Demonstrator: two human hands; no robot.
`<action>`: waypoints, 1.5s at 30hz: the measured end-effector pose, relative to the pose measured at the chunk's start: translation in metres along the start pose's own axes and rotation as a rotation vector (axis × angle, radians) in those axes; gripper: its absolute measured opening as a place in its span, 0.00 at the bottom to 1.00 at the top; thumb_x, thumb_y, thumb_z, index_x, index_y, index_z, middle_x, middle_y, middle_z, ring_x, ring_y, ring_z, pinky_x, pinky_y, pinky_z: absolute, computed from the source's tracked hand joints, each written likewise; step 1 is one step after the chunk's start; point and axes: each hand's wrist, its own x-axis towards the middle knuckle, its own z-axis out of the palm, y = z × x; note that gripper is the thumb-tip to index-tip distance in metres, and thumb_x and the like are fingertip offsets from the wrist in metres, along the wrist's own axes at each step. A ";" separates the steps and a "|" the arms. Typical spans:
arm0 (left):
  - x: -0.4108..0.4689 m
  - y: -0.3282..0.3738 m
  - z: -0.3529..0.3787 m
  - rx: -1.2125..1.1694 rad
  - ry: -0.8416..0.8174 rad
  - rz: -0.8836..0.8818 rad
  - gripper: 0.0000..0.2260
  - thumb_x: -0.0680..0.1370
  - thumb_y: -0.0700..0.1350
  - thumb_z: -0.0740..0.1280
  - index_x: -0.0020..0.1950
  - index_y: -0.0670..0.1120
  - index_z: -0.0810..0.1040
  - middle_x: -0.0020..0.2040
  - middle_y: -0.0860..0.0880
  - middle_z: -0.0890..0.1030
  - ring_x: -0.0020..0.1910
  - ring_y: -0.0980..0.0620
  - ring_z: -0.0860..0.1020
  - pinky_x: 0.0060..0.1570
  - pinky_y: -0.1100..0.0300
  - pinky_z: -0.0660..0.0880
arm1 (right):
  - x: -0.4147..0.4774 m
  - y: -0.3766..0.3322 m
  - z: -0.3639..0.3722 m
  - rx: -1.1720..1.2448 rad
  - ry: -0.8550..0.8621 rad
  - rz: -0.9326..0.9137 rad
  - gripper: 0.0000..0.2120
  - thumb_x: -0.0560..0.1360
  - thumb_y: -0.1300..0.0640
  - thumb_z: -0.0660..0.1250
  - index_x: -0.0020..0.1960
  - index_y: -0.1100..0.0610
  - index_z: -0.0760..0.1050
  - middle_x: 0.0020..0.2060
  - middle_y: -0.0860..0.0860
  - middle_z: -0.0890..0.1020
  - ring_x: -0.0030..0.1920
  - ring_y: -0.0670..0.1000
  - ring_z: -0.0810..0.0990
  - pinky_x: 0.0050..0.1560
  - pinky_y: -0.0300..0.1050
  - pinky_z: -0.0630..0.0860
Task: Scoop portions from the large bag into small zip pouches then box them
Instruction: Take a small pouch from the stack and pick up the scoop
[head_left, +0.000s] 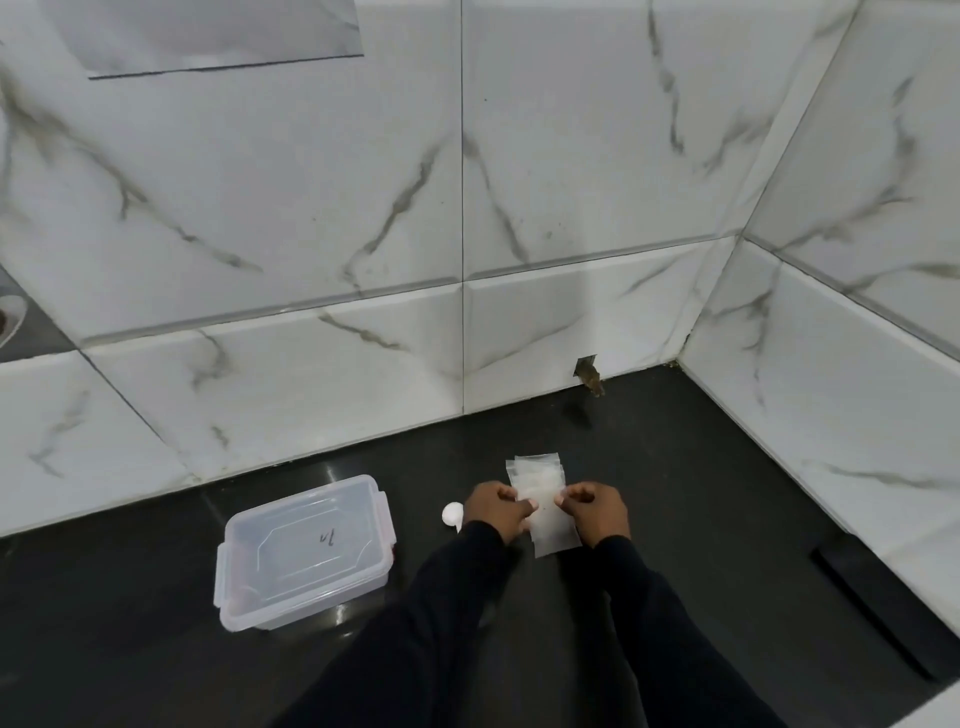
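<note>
Both hands pinch one small clear zip pouch (551, 522) over the black counter. My left hand (497, 512) grips its left edge and my right hand (594, 512) grips its right edge. A stack of more clear pouches (535, 470) lies just behind it, partly hidden. The round bowl of a white scoop (451, 515) peeks out beside my left hand; its handle is hidden. A clear plastic box (306, 551) with its lid on sits to the left. The large bag is not in view.
White marble-tile walls close off the back and right of the black counter (701, 493). A small hole (587, 371) shows at the wall's base. A dark slot (883, 613) lies at the right. A white dish (10, 319) sits at the far left edge.
</note>
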 end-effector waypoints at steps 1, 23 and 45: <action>0.000 -0.002 0.005 -0.015 0.017 -0.028 0.13 0.72 0.41 0.75 0.52 0.40 0.76 0.45 0.42 0.82 0.32 0.52 0.80 0.32 0.62 0.80 | -0.003 -0.001 -0.001 0.012 -0.004 -0.016 0.01 0.73 0.60 0.74 0.44 0.57 0.83 0.40 0.50 0.85 0.45 0.48 0.82 0.39 0.36 0.72; -0.095 0.007 -0.048 0.262 0.299 0.393 0.06 0.71 0.36 0.70 0.41 0.47 0.83 0.50 0.54 0.81 0.46 0.61 0.77 0.42 0.75 0.69 | -0.146 -0.053 0.006 0.068 -0.193 -0.329 0.09 0.75 0.48 0.72 0.41 0.52 0.82 0.36 0.50 0.84 0.36 0.47 0.81 0.36 0.38 0.77; -0.203 -0.004 -0.148 0.558 0.374 0.622 0.12 0.73 0.37 0.66 0.48 0.48 0.87 0.57 0.54 0.83 0.54 0.56 0.80 0.61 0.61 0.75 | -0.217 -0.140 0.040 -0.459 -0.079 -0.799 0.07 0.73 0.55 0.68 0.37 0.53 0.76 0.33 0.46 0.79 0.33 0.46 0.77 0.36 0.43 0.77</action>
